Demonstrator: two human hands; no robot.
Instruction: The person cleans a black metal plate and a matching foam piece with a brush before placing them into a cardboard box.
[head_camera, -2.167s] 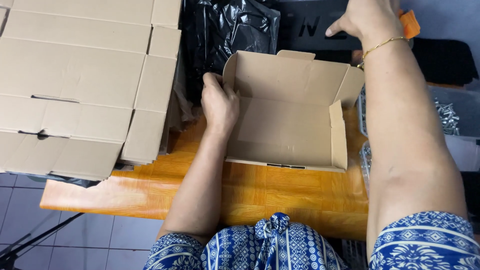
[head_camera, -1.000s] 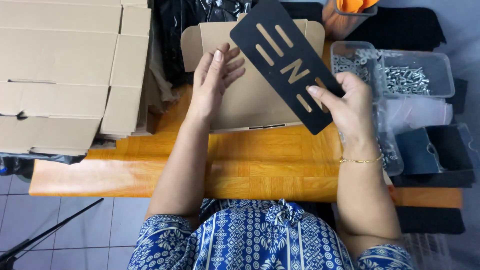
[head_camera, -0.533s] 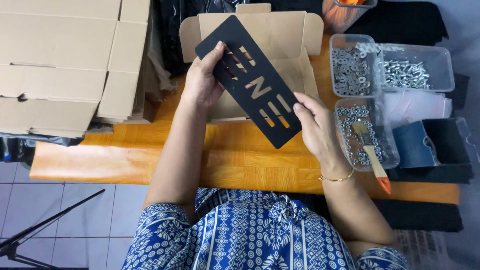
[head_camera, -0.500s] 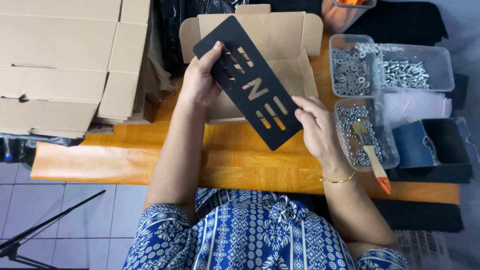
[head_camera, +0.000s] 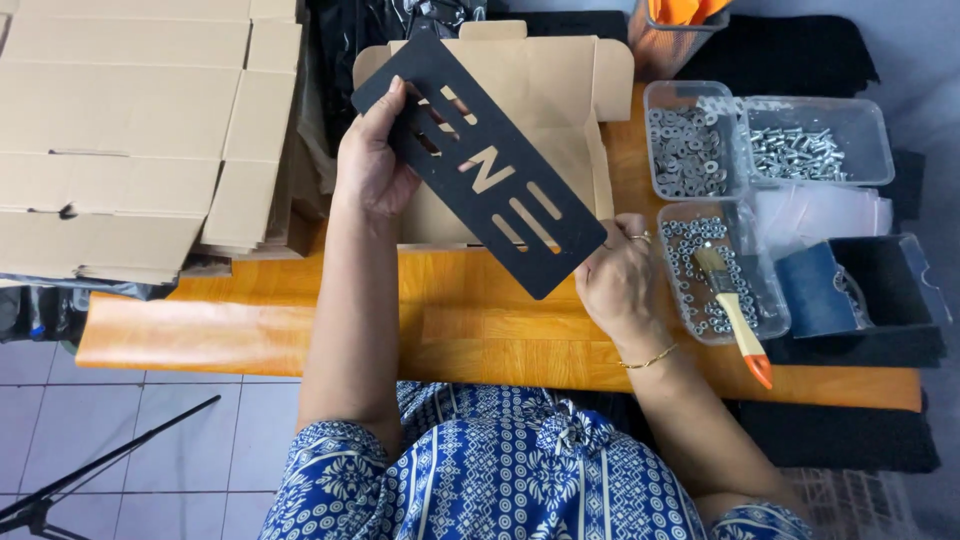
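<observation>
So I've got this long black plate (head_camera: 480, 165) with slot cutouts in both hands, sitting diagonally in the upper middle of the frame, running from upper left down to lower right. My left hand (head_camera: 372, 165) is clamped on its upper left end, thumb over the front face and the fingers behind, poking through the slots a bit. My right hand (head_camera: 620, 285) is pinching the lower right corner, fingers closed on the edge.

The plate is hovering right over an open cardboard box (head_camera: 560, 95) that sits on the orange wooden table (head_camera: 480, 330), flaps up, just behind the plate. I can't tell if the plate touches the box rim or not.

Over in the upper left there's a stack of flattened cardboard (head_camera: 130, 130). On the right side are clear plastic tubs: one with washers (head_camera: 685, 145), one with screws (head_camera: 810, 150), and one nearer my right hand with small nuts (head_camera: 700, 275) and a paintbrush (head_camera: 735, 320) with an orange handle lying across it. Right of that sits a black bin (head_camera: 880, 290) with something blue in it.
</observation>
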